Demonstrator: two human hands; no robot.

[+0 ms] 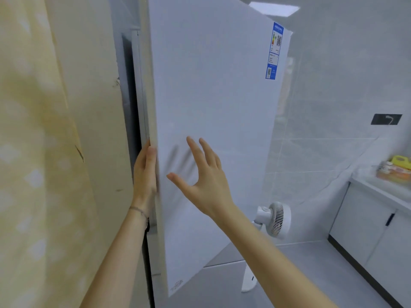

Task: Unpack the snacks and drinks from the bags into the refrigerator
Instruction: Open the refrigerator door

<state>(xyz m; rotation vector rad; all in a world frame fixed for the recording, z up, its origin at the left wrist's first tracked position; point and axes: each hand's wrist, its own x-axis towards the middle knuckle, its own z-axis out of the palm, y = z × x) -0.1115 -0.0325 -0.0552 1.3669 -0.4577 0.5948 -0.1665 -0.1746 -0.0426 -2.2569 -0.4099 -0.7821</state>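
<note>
White, smooth and flat: head view, the refrigerator door (211,107) fills the middle of your sight, a plain glossy slab with square corners and a cream-coloured side edge. It stands ajar; a narrow dark gap (130,96) runs top to bottom between that edge and the cabinet body behind it.

- Your left hand (145,174) holds the door's free edge low down. The thumb lies along the front and the fingers pass round the edge out of sight. A thin bracelet (139,211) circles the wrist.
- Your right hand (204,174) is spread, fingers straight and apart, holding nothing. It is just in front of the door face and casts a soft shadow on it. Contact: cannot tell.
- A blue printed label (274,51) sits at the door's upper right corner.

Left of the door there is little room: a cream panel (95,107), scuffed and chipped, then a pale yellow patterned curtain (33,152) close in.

Right of the door the room opens out: grey tiled floor and glossy pale wall tiles.
- A white pedestal fan (275,220), round slatted grille, stands just past the door's lower right corner.
- A white counter (382,185) with flat-fronted cupboards below runs along the far right. Yellow and orange packages (395,168) lie on it, blurred, well apart from the refrigerator.
- A dark rectangular wall socket (386,119) sits above the counter.
</note>
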